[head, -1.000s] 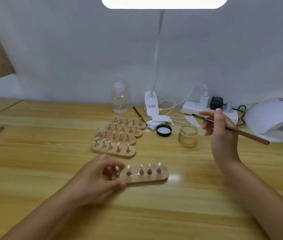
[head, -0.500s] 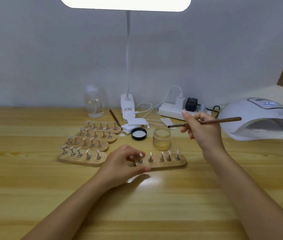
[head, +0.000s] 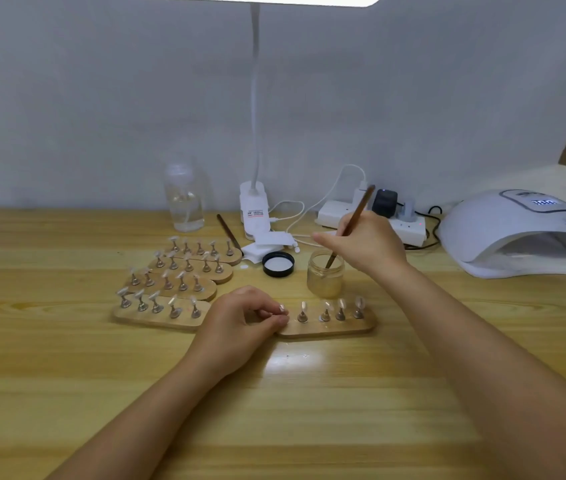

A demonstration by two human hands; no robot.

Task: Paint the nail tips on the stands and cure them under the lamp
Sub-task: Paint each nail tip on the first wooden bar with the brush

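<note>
Left to right: four waiting stands [head: 170, 292] on the bench [head: 66, 375]; the left hand [head: 240, 320], fingers curled on the end of the near stand [head: 330, 323], steadying it by its wooden base. Its nail tips [head: 341, 303] look light, easily knocked. The right hand [head: 364, 244] pinches the stiff, thin brush [head: 352, 221], bristles in the jar [head: 324, 275]. Curing lamp [head: 517, 230], far right.

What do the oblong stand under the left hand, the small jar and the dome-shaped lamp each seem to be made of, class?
Oblong tan stand: wood, by its visible grain, matte. Small yellowish jar: clear glass or plastic; the brush shows through. White dome lamp: smooth plastic, probably, with a soft sheen.
</note>
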